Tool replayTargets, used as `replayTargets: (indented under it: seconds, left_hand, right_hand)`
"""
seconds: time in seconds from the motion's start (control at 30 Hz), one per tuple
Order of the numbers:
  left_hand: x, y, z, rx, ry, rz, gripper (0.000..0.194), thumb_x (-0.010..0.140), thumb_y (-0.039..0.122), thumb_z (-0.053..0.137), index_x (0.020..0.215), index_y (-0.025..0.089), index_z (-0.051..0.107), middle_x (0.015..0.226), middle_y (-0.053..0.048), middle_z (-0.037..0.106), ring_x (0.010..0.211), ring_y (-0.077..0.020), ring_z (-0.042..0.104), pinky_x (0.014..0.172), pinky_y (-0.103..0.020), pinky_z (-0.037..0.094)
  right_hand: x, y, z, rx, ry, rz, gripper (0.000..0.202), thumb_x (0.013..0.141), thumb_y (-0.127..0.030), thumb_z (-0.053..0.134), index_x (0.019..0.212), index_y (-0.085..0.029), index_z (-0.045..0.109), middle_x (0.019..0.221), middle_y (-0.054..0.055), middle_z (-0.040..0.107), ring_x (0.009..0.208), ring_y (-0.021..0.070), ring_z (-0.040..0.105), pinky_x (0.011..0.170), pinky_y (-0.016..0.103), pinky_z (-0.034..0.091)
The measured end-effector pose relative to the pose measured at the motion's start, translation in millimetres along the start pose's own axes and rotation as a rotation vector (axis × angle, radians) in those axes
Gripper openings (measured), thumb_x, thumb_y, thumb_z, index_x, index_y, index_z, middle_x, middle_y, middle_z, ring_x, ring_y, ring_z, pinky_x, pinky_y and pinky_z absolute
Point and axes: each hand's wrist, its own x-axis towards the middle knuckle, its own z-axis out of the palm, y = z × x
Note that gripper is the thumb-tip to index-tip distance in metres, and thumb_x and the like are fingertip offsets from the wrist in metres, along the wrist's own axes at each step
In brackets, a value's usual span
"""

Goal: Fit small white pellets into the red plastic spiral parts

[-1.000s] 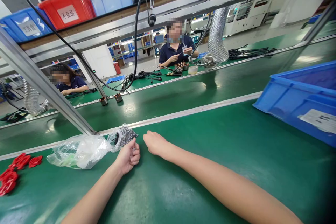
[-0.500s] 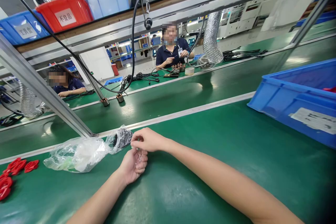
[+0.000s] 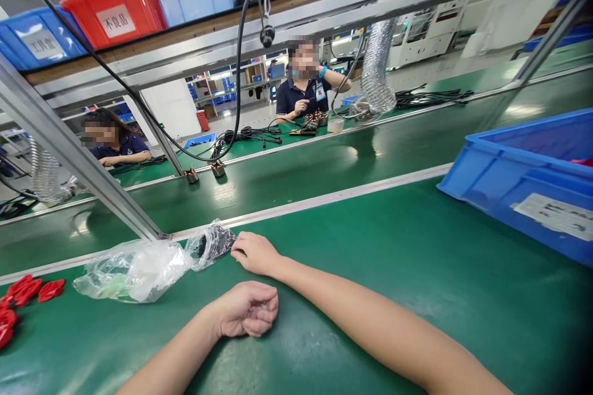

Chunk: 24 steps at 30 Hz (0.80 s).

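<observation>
My left hand (image 3: 250,310) is half curled, palm up, above the green table. Small clear pieces (image 3: 265,305) show between its bent fingers and palm. Farther forward, my right hand (image 3: 256,253) points left with its fingers bent and pressed together. Its fingertips are at the right end of a clear plastic bag (image 3: 218,241) with small black parts inside; whether they touch it or pinch anything is hidden. Left of that bag lies a larger clear bag (image 3: 152,268) of whitish contents, with some green showing through.
Red plastic parts (image 3: 28,290) lie at the far left. A blue bin (image 3: 509,179) stands on the right. A slanted metal post (image 3: 106,179) rises behind the bags. Across the green bench (image 3: 287,179), two people sit near black cables (image 3: 250,136).
My hands have come apart. The left has drawn back toward me and to the right, its fingers curling further; the right has lowered beside the bag of black parts.
</observation>
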Motion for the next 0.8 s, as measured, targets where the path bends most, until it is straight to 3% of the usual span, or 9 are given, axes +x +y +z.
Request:
replayTargets:
  seconds: [0.1,0.27,0.4,0.53,0.67,0.8]
  left_hand:
    - [-0.8,0.8,-0.1,0.017,0.004,0.004,0.024,0.088,0.032,0.068,0.075,0.017,0.055,0.058,0.003,0.042,0.037,-0.0044,0.022,0.036,-0.016,0.014]
    - [-2.2,0.9,0.8,0.015,0.006,0.009,0.020,0.087,0.028,0.068,0.075,0.016,0.056,0.059,0.003,0.044,0.036,-0.0045,0.022,0.035,-0.017,0.014]
    - [-2.0,0.7,-0.9,-0.035,0.009,0.029,0.022,0.091,0.030,0.068,0.077,0.015,0.058,0.061,0.001,0.047,0.037,-0.0054,0.026,0.037,-0.018,0.014]
    - [0.7,3.6,-2.7,-0.160,0.010,0.072,0.029,0.098,0.041,0.064,0.084,0.016,0.057,0.065,0.001,0.048,0.041,-0.0078,0.031,0.038,-0.018,0.015]
    - [4.0,7.6,-3.9,-0.297,0.016,0.177,0.034,0.103,0.045,0.058,0.088,0.015,0.056,0.069,0.002,0.043,0.046,-0.0075,0.031,0.040,-0.017,0.015]
    - [6.3,8.7,-6.8,-0.382,0.045,0.303,0.032,0.105,0.042,0.055,0.090,0.013,0.056,0.071,0.003,0.039,0.049,-0.0071,0.034,0.042,-0.016,0.018]
  right_hand:
    - [1.1,-2.0,-3.6,-0.063,-0.044,-0.013,0.019,0.104,-0.024,0.059,0.104,-0.016,0.077,0.107,0.009,0.071,0.104,0.0219,0.065,0.093,0.033,0.047]
    - [-2.7,-11.2,-9.4,-0.130,-0.129,-0.058,0.020,0.103,-0.037,0.066,0.107,-0.020,0.076,0.113,0.008,0.073,0.109,0.0228,0.067,0.092,0.031,0.048]
    - [-2.0,-14.8,-19.6,-0.189,-0.209,-0.008,0.014,0.100,-0.024,0.066,0.106,-0.016,0.076,0.111,0.013,0.076,0.105,0.0259,0.071,0.088,0.031,0.050]
    - [0.8,-8.0,-44.6,-0.220,-0.267,0.101,0.013,0.096,-0.015,0.067,0.099,-0.008,0.077,0.107,0.020,0.077,0.104,0.0307,0.073,0.084,0.033,0.050]
    - [-0.8,-10.7,-73.9,-0.151,-0.295,0.112,0.016,0.098,-0.018,0.064,0.095,-0.014,0.079,0.103,0.013,0.080,0.099,0.0246,0.074,0.075,0.026,0.048]
    - [-5.3,-26.8,-92.8,-0.046,-0.350,0.016,0.015,0.098,-0.025,0.066,0.097,-0.020,0.079,0.093,0.001,0.081,0.086,0.0147,0.073,0.068,0.019,0.046]
